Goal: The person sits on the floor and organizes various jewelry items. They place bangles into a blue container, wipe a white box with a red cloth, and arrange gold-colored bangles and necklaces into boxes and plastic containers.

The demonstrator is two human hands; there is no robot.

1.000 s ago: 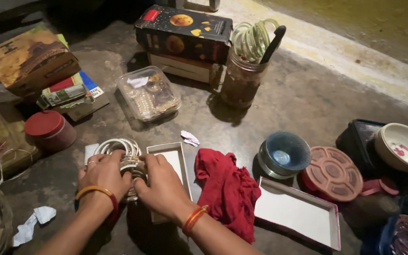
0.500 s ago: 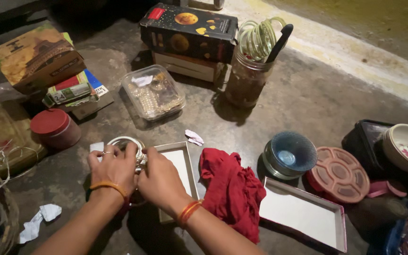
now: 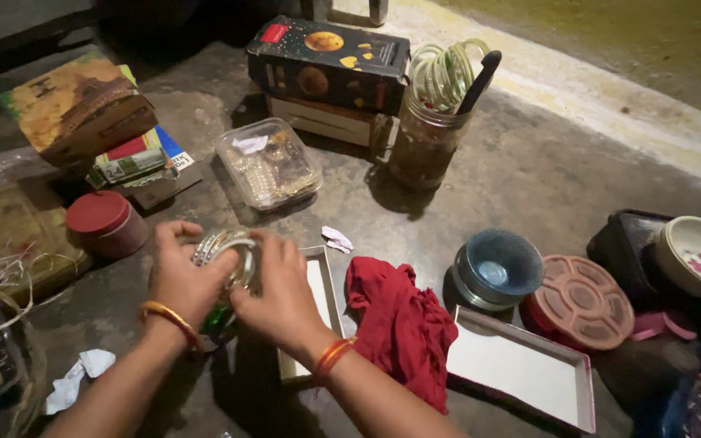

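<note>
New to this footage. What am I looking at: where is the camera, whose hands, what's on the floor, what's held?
There is no machine here: a person works with two bare hands, and the one camera sits on their head, looking down. The left hand and the right hand together grip a stack of pale bangles, raised just above the dark floor. Each wrist wears orange bangles. Beside the right hand lies an open white box tray, then a crumpled red cloth and a second, larger tray. Farther off stand a glass jar with green bangles resting on its mouth, a clear plastic tub of jewellery, a dark printed carton, a round red tin, a blue bowl and a round pink compartment box.
</note>
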